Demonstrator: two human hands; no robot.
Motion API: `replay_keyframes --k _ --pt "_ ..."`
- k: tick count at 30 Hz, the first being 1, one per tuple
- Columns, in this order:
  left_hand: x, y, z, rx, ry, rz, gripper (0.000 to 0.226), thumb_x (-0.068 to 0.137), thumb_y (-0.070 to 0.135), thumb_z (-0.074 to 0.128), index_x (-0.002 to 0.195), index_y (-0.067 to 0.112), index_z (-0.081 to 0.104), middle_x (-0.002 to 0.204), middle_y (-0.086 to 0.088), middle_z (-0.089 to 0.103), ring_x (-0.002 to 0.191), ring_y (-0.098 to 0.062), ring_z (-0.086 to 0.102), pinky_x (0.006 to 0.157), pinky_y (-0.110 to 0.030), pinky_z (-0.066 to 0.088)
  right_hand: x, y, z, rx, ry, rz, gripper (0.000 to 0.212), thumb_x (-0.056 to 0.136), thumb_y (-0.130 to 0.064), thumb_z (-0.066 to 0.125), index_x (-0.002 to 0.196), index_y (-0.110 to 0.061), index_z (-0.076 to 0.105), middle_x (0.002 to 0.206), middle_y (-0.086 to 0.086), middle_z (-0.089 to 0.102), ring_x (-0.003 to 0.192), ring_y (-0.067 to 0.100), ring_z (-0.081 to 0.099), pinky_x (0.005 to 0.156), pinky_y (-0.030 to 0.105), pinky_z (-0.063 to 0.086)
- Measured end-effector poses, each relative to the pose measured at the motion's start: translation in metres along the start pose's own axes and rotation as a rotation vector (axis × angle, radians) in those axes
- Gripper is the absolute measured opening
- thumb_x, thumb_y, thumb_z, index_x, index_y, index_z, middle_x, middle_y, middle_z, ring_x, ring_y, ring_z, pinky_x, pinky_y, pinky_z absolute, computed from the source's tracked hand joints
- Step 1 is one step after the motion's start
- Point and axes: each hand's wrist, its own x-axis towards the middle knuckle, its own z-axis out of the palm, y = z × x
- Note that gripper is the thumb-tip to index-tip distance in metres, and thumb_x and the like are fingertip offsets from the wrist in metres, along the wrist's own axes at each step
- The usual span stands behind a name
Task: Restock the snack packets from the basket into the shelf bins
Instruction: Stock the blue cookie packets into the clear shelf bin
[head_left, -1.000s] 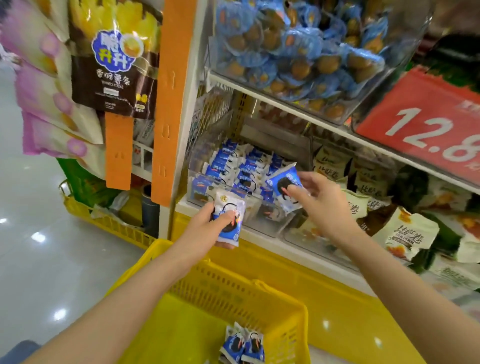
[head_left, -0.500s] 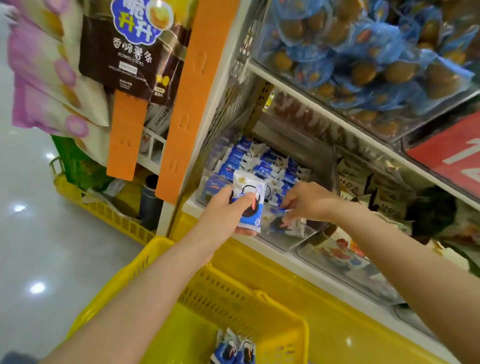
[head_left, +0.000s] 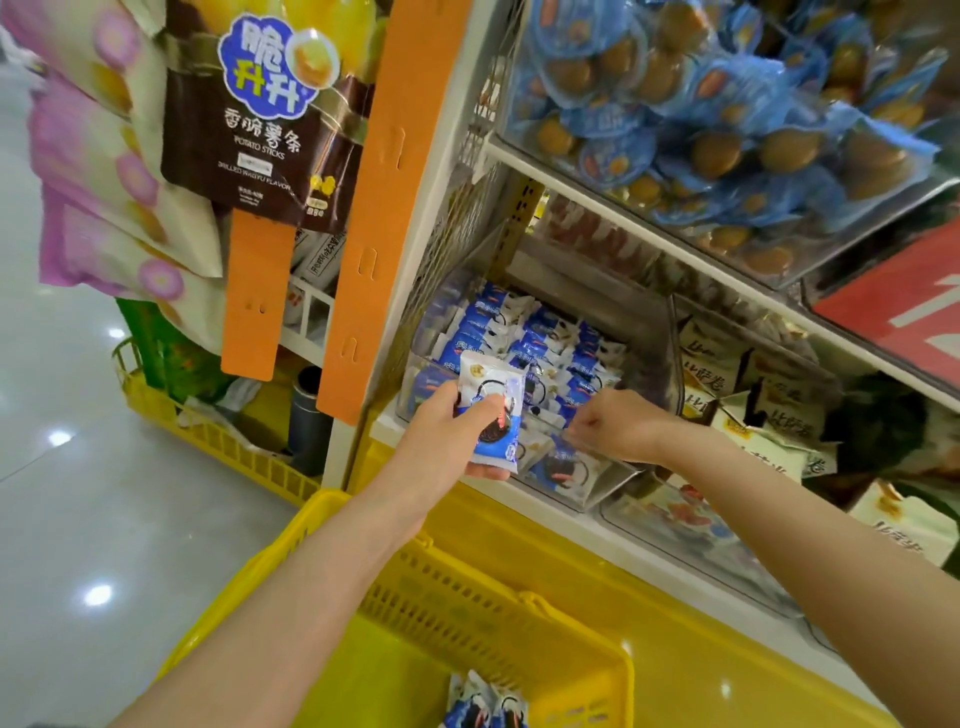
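While the yellow basket (head_left: 493, 608) sits nearest, low in the view, two blue-and-white packets (head_left: 485, 704) lie in its bottom corner, their tops pointing up toward the shelf.

Just above the basket's far rim, the left hand (head_left: 447, 436) grips a single snack packet (head_left: 491, 415). The thumb is pressed across its printed face and the fingers are behind it. Its long axis stands nearly upright, the crimped top edge pointing up and slightly away, and the cookie picture sits at the lower end, facing the camera. It is held right in front of the clear bin (head_left: 571, 486), at that bin's left front corner.

The right hand (head_left: 613, 426) is at the bin's front edge, knuckles up, its fingers curled down among the packets. Whether they pinch one I cannot tell.

Inside the clear bin, matching packets (head_left: 545, 338) stand on edge in rows running front to back, more loosely toward the front. Next on the right, a second bin holds beige packets (head_left: 711, 364) with dark lettering, tumbled at mixed angles.

On the shelf above, a clear tub (head_left: 831, 249) is heaped with blue-wrapped round brown snacks (head_left: 727, 104). A red price sign (head_left: 893, 312) hangs at the right edge. An orange strip (head_left: 384, 208) runs up the shelf's post, and a brown bag of potato sticks (head_left: 254, 119) hangs to its left.
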Motion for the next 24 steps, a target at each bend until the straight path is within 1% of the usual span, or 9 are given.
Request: replay_keyframes --k 2,3,6,9,12,15,17,19,24 --pt "-0.001 0.000 0.001 0.002 0.007 -0.015 0.006 0.093 0.023 0.054 0.091 0.028 0.051 0.095 0.001 0.060 0.064 -0.007 0.068 0.048 -0.022 0.053 -0.012 -0.003 0.001 0.098 0.060 0.009 0.042 0.099 -0.038 0.038 0.106 -0.006 0.064 0.098 0.010 0.065 0.087 0.019 0.060 0.079 0.031 0.047" --pt "-0.002 0.000 0.002 -0.002 0.010 -0.027 0.007 0.092 0.021 0.055 0.094 0.025 0.050 0.096 0.000 0.059 0.065 -0.009 0.067 0.048 -0.022 0.053 -0.021 -0.005 0.002 0.180 0.167 -0.023 0.040 0.099 -0.041 0.035 0.103 -0.011 0.062 0.095 0.006 0.065 0.088 0.020 0.061 0.078 0.031 0.048" --pt "-0.005 0.000 0.004 -0.016 -0.025 -0.065 0.013 0.090 0.013 0.057 0.098 0.019 0.048 0.097 -0.003 0.060 0.069 -0.012 0.068 0.049 -0.024 0.055 -0.053 -0.019 0.008 0.474 0.444 -0.171 0.024 0.098 -0.040 0.036 0.101 -0.026 0.055 0.088 -0.013 0.060 0.084 0.006 0.060 0.071 0.019 0.045" --pt "-0.012 -0.002 0.006 0.029 -0.153 -0.061 0.019 0.089 0.011 0.059 0.106 0.016 0.052 0.105 -0.008 0.063 0.079 -0.016 0.071 0.063 -0.031 0.059 -0.073 -0.035 0.018 0.754 0.370 -0.213 0.031 0.096 -0.042 0.040 0.124 -0.031 0.048 0.100 -0.022 0.056 0.093 -0.002 0.059 0.080 0.019 0.049" --pt "-0.021 -0.003 0.006 0.135 -0.251 0.011 0.030 0.086 0.015 0.062 0.115 0.020 0.056 0.107 -0.006 0.065 0.089 -0.018 0.069 0.071 -0.032 0.058 -0.080 -0.039 0.022 0.840 0.356 -0.199 0.026 0.092 -0.037 0.053 0.115 -0.025 0.056 0.103 -0.012 0.062 0.090 0.010 0.064 0.079 0.029 0.055" --pt "-0.024 0.000 0.001 0.248 -0.106 0.109 0.038 0.083 0.022 0.066 0.118 0.028 0.055 0.107 0.001 0.065 0.094 -0.014 0.066 0.076 -0.028 0.055 -0.087 -0.034 0.016 0.952 0.292 -0.232 0.015 0.086 -0.026 0.064 0.097 -0.017 0.064 0.088 -0.001 0.072 0.077 0.010 0.069 0.063 0.018 0.055" --pt "-0.023 0.004 -0.002 0.305 0.002 0.205 0.031 0.083 0.019 0.066 0.112 0.025 0.057 0.105 0.003 0.066 0.093 -0.008 0.065 0.073 -0.019 0.053 -0.091 -0.031 0.017 0.955 0.203 -0.261 0.014 0.082 -0.027 0.067 0.095 -0.023 0.064 0.085 -0.007 0.074 0.076 0.005 0.069 0.063 0.013 0.052" --pt "-0.022 0.009 0.000 0.450 0.017 0.328 0.028 0.084 0.019 0.066 0.109 0.026 0.057 0.106 0.007 0.064 0.098 -0.004 0.061 0.079 -0.018 0.051 -0.092 -0.031 0.021 0.913 0.197 -0.270 0.015 0.079 -0.034 0.068 0.093 -0.031 0.062 0.083 -0.013 0.072 0.075 0.002 0.068 0.065 0.016 0.052" --pt "-0.003 0.024 0.003 0.811 -0.024 0.567 0.036 0.091 0.033 0.053 0.126 0.023 0.050 0.111 0.013 0.052 0.103 -0.004 0.050 0.084 -0.016 0.039 -0.078 -0.032 0.014 0.876 0.320 -0.199 0.017 0.078 -0.046 0.065 0.090 -0.035 0.062 0.079 0.001 0.071 0.069 0.016 0.066 0.061 0.027 0.053"
